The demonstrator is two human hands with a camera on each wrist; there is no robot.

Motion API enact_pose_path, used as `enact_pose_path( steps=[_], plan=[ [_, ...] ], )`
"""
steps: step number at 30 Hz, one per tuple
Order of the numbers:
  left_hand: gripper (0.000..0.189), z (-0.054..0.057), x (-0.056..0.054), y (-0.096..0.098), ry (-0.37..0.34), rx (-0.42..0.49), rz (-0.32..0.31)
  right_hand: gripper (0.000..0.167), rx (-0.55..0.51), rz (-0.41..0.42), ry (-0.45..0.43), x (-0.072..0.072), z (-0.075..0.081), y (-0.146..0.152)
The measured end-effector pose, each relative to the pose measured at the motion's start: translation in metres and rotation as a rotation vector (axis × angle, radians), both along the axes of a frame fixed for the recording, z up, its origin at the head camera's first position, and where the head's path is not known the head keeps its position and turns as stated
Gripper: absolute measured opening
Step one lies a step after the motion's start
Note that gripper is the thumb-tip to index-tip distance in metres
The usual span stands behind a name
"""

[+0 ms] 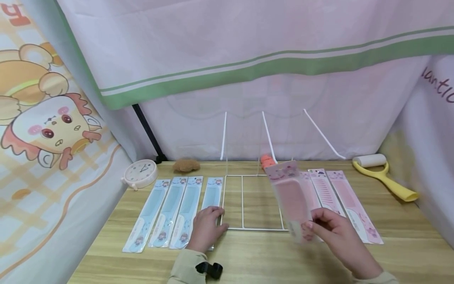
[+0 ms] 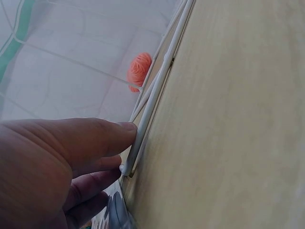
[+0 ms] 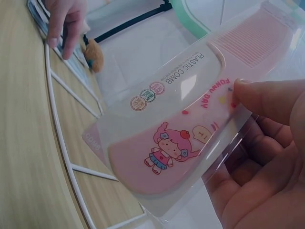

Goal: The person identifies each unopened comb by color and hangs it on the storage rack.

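Observation:
A pink plastic comb (image 1: 292, 199) in a clear packet is raised over the right side of a white wire rack (image 1: 255, 229). My right hand (image 1: 337, 236) pinches the packet near its lower end, thumb across the front. In the right wrist view the comb's handle (image 3: 167, 157) shows a cartoon girl, with the teeth up beyond the thumb. My left hand (image 1: 207, 228) holds the rack's front left corner between thumb and fingers, as the left wrist view shows. White prongs (image 1: 224, 136) rise at the back of the rack.
Several packaged blue combs (image 1: 149, 213) lie left of the rack. More packaged pink combs (image 1: 354, 209) lie to the right. Along the back are a round clock (image 1: 140, 173), a brown lump (image 1: 186, 165), an orange ball-like thing (image 1: 267, 161) and a yellow-handled roller (image 1: 393, 183).

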State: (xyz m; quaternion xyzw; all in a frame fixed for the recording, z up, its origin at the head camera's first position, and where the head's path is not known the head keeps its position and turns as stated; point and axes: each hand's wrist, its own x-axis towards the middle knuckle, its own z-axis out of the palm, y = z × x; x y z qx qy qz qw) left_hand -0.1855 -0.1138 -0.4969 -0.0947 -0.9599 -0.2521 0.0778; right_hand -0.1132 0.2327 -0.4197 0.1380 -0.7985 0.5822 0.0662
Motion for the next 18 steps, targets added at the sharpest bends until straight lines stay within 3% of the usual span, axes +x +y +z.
enact_pose_path(
  steps=[7,18],
  plan=[
    [0.042,0.002,0.000,0.001,-0.014,0.011,0.001,0.009,0.030,-0.062,-0.034,-0.001,0.002,-0.006],
    [0.043,0.003,0.001,0.002,-0.046,0.023,0.013,0.014,-0.037,-0.019,-0.101,-0.005,-0.003,-0.015]
  ],
)
